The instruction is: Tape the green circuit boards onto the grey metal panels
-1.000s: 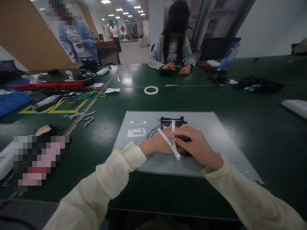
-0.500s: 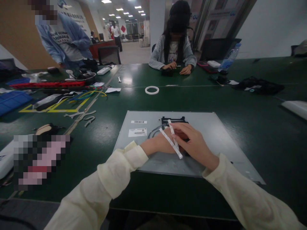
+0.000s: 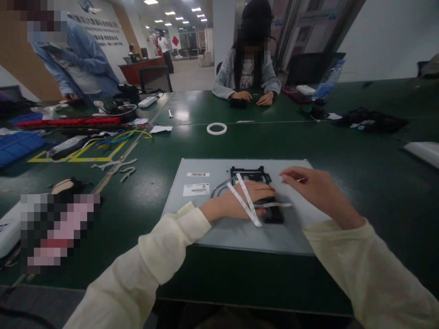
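Observation:
A flat grey metal panel [image 3: 192, 219] with two white labels lies on the green table before me. On its middle sits a black bracket-like part [image 3: 274, 214] with grey cables [image 3: 219, 185] at its left side. My left hand [image 3: 240, 201] lies over this part with its fingers stretched out to the right. Two narrow white tape strips [image 3: 243, 205] form a V across the back of that hand. Another pale strip [image 3: 283, 204] sticks out beyond its fingers. Raised over the panel's right side, my right hand [image 3: 312, 189] has thumb and forefinger pinched; anything between them is too small to make out.
A white tape roll [image 3: 216, 129] lies beyond the panel, a small wrench [image 3: 170, 114] farther back. Cables, a red strip [image 3: 68, 122] and a blue bin [image 3: 20, 146] crowd the left. A person sits opposite; another stands at left. A water bottle [image 3: 329, 82] stands back right.
My right hand has moved right, away from my left hand and the tape strips, uncovering the black part and a pale strip. The left hand stays nearly in place.

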`<state>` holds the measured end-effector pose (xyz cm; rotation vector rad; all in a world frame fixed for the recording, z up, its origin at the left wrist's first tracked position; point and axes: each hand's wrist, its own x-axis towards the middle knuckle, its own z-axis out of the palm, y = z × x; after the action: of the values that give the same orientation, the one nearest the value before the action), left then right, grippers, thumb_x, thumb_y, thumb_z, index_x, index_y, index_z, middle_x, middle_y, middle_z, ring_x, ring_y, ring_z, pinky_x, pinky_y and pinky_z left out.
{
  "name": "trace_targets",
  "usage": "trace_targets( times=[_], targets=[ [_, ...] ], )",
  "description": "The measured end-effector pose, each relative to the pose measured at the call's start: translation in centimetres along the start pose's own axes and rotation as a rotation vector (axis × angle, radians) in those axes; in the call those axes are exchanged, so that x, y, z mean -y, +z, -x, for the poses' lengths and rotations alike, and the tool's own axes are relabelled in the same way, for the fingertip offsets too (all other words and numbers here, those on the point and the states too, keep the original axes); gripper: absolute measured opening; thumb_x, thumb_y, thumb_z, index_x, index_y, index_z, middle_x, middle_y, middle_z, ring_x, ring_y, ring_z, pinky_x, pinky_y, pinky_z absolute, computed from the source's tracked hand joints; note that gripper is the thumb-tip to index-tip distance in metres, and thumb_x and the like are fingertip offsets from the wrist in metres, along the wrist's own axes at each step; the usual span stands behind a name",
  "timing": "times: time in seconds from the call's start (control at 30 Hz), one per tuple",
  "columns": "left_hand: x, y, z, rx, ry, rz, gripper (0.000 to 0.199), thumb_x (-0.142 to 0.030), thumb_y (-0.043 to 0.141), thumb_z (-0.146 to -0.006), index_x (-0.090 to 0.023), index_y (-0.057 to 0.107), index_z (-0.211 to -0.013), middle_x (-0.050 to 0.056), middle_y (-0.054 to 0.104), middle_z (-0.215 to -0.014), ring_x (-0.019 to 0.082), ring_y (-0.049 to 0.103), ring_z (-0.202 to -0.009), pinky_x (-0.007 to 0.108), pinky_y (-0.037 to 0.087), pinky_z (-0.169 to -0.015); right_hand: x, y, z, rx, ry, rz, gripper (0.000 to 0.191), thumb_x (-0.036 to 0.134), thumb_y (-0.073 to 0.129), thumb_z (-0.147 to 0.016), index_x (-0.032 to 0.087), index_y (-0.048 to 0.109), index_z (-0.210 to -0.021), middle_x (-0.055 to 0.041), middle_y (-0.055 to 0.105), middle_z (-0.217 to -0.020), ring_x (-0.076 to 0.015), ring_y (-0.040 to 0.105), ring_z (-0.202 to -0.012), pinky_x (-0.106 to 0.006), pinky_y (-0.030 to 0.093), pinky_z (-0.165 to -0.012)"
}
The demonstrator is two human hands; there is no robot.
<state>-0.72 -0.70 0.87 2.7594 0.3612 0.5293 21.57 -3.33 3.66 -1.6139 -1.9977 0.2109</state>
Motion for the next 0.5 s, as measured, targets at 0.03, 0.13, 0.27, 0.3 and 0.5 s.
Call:
trace_targets(
  times=[0.03, 0.13, 0.27, 0.3, 0.5],
  targets=[
    [0.0, -0.1, 0.0, 0.004, -0.006, 0.012, 0.048, -0.03, 0.057, -0.084, -0.014, 0.046, -0.128, 0.013, 0.051, -0.134, 0.021, 0.047, -0.125, 0.036, 0.037, -0.105, -0.6, -0.1, 0.0, 0.059, -0.011, -0.008, 0.023, 0.035, 0.052, -0.082, 0.02, 0.069, -0.084, -0.0036, 0.069, -0.08, -0.0174, 0.063, -0.064, -0.031, 0.05, -0.065],
    [-0.1, -0.3, -0.1, 0.006, -0.011, 0.049, 0.05, -0.03, 0.057, -0.084, -0.014, 0.044, -0.129, 0.012, 0.052, -0.134, 0.021, 0.047, -0.126, 0.037, 0.036, -0.106, -1.7, -0.2, 0.1, 0.285, -0.042, -0.085, 0.025, 0.039, 0.052, -0.081, 0.022, 0.07, -0.08, -0.0022, 0.07, -0.08, -0.0181, 0.064, -0.069, -0.03, 0.051, -0.065],
    [-0.2, -0.3, -0.2, -0.009, -0.037, 0.053, 0.048, -0.029, 0.057, -0.083, -0.015, 0.045, -0.128, 0.012, 0.053, -0.132, 0.021, 0.05, -0.122, 0.037, 0.037, -0.105, -1.3, -0.2, 0.4, 0.468, -0.046, -0.163, 0.027, 0.044, 0.054, -0.082, 0.023, 0.071, -0.084, -0.0018, 0.069, -0.083, -0.0176, 0.064, -0.075, -0.027, 0.051, -0.064],
    [-0.2, -0.2, -0.2, -0.013, -0.035, 0.053, 0.048, -0.029, 0.057, -0.083, -0.014, 0.046, -0.127, 0.012, 0.054, -0.131, 0.021, 0.05, -0.121, 0.036, 0.038, -0.104, -1.1, -0.2, 0.4, 0.496, -0.052, -0.167, 0.027, 0.045, 0.054, -0.082, 0.024, 0.071, -0.084, -0.0017, 0.069, -0.084, -0.0172, 0.064, -0.075, -0.027, 0.05, -0.064],
    [-0.1, 0.0, 0.0, -0.011, -0.035, 0.044, 0.047, -0.027, 0.055, -0.084, -0.014, 0.045, -0.129, 0.011, 0.052, -0.133, 0.02, 0.048, -0.124, 0.035, 0.036, -0.106, -0.8, -0.1, 0.6, 0.599, -0.09, -0.149, 0.028, 0.046, 0.052, -0.083, 0.023, 0.07, -0.081, -0.0018, 0.066, -0.082, -0.0159, 0.061, -0.072, -0.027, 0.048, -0.065]
  ],
)
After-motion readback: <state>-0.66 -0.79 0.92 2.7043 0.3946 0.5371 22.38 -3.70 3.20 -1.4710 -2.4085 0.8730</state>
